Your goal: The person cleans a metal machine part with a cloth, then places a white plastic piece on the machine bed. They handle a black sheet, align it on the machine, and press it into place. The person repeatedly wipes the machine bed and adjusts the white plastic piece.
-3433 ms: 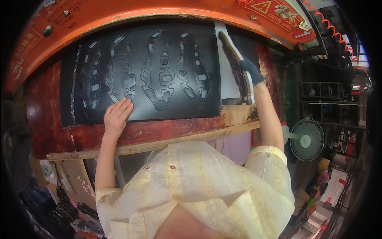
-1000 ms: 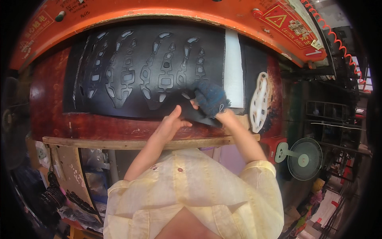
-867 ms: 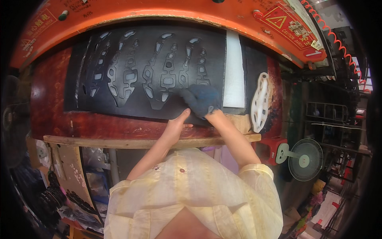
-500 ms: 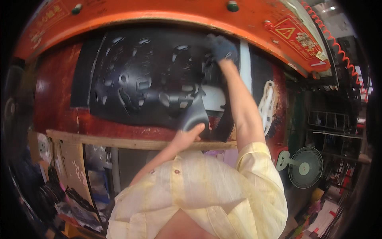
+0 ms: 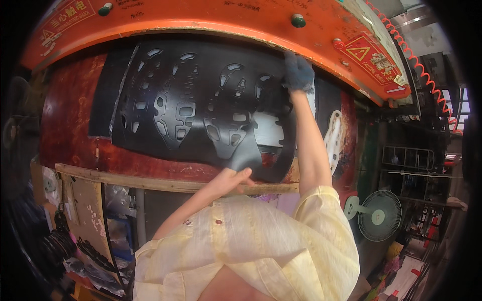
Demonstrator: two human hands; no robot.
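A large black sheet point(image 5: 150, 131) lies across the reddish-brown work surface. Raised outlines and cut-out openings show in several long, sole-like shapes. At its front edge my bare left hand point(image 5: 225, 181) is closed on a narrow, lifted part of the sheet, thumb uppermost. My right hand point(image 5: 299, 73), in a dark blue-grey glove, reaches to the far right part of the sheet, close under the orange machine beam. Its fingers look stretched out, with nothing visible held. Between my arms, a pale flat piece point(image 5: 268, 130) shows through a large opening in the black sheet.
The orange beam point(image 5: 216, 22) with buttons and warning signs spans the far side. A white sole-shaped frame point(image 5: 332, 140) lies right of my right forearm. A wooden strip point(image 5: 125, 178) edges the table. A fan point(image 5: 379, 214) stands at right, below a coiled red hose point(image 5: 427, 75).
My right hand has moved right across the sheet's far part. My left hand has drawn slightly back toward me. The view has shifted a little.
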